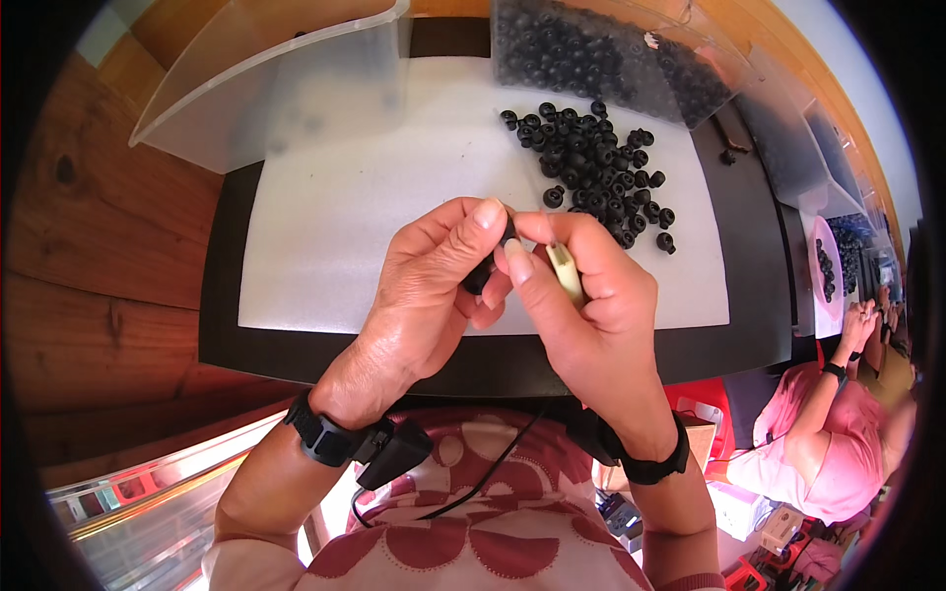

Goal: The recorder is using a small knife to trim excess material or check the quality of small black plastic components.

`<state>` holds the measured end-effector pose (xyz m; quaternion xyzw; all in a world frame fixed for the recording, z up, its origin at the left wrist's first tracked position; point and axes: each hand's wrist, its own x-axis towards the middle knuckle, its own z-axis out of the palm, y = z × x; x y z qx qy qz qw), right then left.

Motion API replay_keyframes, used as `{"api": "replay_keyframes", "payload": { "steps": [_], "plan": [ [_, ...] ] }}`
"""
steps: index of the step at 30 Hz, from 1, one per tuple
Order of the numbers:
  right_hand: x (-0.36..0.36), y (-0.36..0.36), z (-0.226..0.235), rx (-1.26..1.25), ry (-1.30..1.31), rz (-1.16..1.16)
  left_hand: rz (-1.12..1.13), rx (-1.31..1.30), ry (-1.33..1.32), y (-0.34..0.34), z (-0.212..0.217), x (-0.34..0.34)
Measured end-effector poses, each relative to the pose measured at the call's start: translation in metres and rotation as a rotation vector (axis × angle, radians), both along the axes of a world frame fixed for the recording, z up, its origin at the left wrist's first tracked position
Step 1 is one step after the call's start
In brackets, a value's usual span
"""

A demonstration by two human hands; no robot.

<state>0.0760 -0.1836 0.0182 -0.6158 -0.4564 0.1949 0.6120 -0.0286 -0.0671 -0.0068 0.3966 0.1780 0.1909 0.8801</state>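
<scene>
Over the near part of a white sheet (345, 236), my two hands meet at the fingertips. My left hand (414, 271) is closed on a small black rounded part (479, 277), mostly covered by the fingers. My right hand (606, 305) is also closed, with a pale yellow stick-like tool (566, 273) tucked between thumb and palm. Its thumb and index fingertip press against the black material at the left fingertips; the tool's working end cannot be made out. Just beyond the hands lies a loose pile of black knob-shaped parts (591, 163), each with a round opening.
A clear bin (601, 49) full of similar black parts stands behind the pile. Another translucent bin (276, 89) is at the far left. The sheet lies on a dark table (759, 305). At right are a pink basin (826, 266) and a person in pink (833, 443) working.
</scene>
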Motion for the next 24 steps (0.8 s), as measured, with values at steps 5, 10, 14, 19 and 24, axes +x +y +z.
{"api": "replay_keyframes", "payload": {
  "steps": [5, 10, 14, 19, 24],
  "plan": [
    [0.010, -0.004, -0.002, -0.013, 0.000, 0.082, -0.111, -0.002, -0.036, 0.009, -0.002, -0.007],
    [0.016, -0.008, -0.001, -0.152, 0.067, 0.187, -0.264, -0.029, -0.028, 0.010, 0.004, -0.009],
    [0.011, -0.009, 0.004, -0.107, 0.204, 0.090, -0.197, -0.084, 0.052, 0.000, 0.008, -0.009],
    [0.010, -0.007, 0.001, -0.019, 0.134, 0.135, -0.235, -0.090, -0.025, 0.008, 0.003, -0.014],
    [0.015, -0.004, 0.000, -0.018, 0.173, 0.158, -0.229, -0.040, -0.013, 0.006, 0.005, -0.014]
  ]
}}
